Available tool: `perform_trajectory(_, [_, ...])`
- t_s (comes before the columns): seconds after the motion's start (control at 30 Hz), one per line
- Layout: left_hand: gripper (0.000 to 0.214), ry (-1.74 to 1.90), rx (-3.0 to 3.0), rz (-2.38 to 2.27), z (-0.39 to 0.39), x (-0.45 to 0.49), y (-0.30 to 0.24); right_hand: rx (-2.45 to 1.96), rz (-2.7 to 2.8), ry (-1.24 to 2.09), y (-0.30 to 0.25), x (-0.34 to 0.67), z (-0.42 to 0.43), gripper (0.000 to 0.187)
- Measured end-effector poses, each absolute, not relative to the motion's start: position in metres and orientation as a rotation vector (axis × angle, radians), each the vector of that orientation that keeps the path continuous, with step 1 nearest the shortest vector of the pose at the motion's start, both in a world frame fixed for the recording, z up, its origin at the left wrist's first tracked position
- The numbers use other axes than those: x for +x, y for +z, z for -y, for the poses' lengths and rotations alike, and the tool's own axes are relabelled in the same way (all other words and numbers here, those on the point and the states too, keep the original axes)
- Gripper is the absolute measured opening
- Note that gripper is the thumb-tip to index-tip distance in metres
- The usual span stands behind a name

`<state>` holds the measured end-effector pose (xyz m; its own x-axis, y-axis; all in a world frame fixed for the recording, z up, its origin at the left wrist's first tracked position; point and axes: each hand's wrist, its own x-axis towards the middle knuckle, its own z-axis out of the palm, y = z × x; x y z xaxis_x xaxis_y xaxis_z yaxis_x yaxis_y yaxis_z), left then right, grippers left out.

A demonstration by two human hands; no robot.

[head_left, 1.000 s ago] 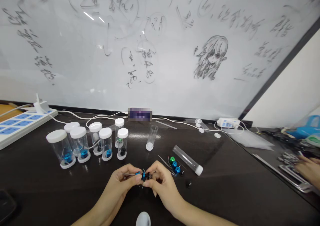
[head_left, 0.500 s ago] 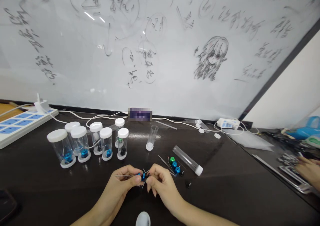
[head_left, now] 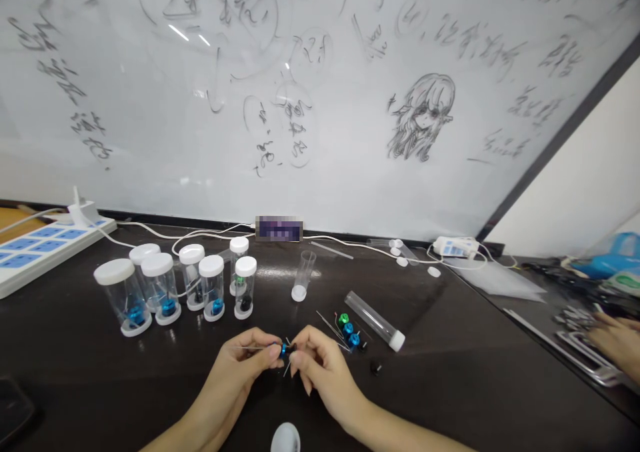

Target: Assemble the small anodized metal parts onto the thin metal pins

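Left hand (head_left: 245, 362) had a pinched grip on the blue part (head_left: 283, 349); right hand (head_left: 323, 365) pinched its dark end (head_left: 293, 348) (long axis roughly sideways), both equally near.

Office-like room with whiteboard (head_left: 345, 112)

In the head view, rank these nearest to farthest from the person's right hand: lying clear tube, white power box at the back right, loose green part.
From the right hand:
1. Green part: just ahead, slightly right.
2. Lying clear tube: ahead and right, past the green part.
3. White power box: farthest, back right.
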<state>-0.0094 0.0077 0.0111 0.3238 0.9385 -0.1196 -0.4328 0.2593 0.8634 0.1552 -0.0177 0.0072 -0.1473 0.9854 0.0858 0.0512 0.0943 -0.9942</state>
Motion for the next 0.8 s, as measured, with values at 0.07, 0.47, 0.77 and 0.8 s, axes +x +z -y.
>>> perform_trajectory(0.07, [0.014,1.058,0.833,-0.744,-0.0083,-0.0095,0.0115,-1.107,1.39,1.189,0.0081,0.1552,0.0182,0.025])
perform_trajectory(0.47, [0.014,1.042,0.816,-0.731,-0.0072,-0.009,0.0123,-1.111,1.438,1.235,0.0043,0.1559,0.0158,0.035])
perform_trajectory(0.77, [0.018,1.071,0.796,-0.764,-0.0091,-0.0098,0.0068,-1.104,1.39,1.202,0.0079,0.1542,0.0167,0.033])
perform_trajectory(0.8, [0.016,1.066,0.818,-0.76,-0.0091,-0.01,0.0064,-1.112,1.398,1.203,0.0079,0.1543,0.0165,0.034])
